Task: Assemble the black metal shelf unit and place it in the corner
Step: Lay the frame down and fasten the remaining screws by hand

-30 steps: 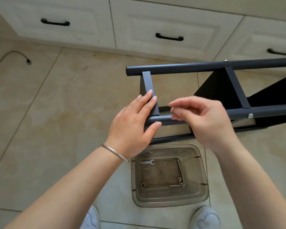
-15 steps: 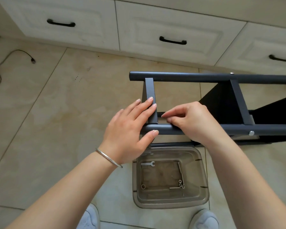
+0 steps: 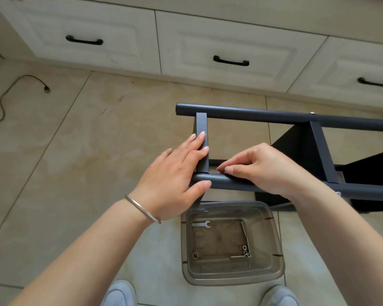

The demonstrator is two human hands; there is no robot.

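The black metal shelf unit (image 3: 263, 115) lies on its side on the tiled floor, with two long tubes running left to right. A short flat crossbar (image 3: 201, 122) joins the tubes at their left ends. My left hand (image 3: 170, 182) rests on that crossbar with straight fingers, and its thumb presses the front of the near tube (image 3: 232, 184). My right hand (image 3: 268, 168) sits on the near tube just right of the joint. Its thumb and forefinger pinch together there, and whatever they hold is hidden. A black shelf panel (image 3: 296, 146) stands between the tubes further right.
A clear plastic tub (image 3: 276, 250) stands on the floor under my hands, holding a small flat wrench (image 3: 200, 224) and several washers and pins (image 3: 245, 253). White drawers (image 3: 230, 40) line the back. A cable (image 3: 2, 102) lies at far left. My shoes (image 3: 119, 292) show at the bottom edge.
My right hand has come down from above the near tube onto it beside the joint. The frame now sits lower in view and level. My left hand stays on the crossbar.
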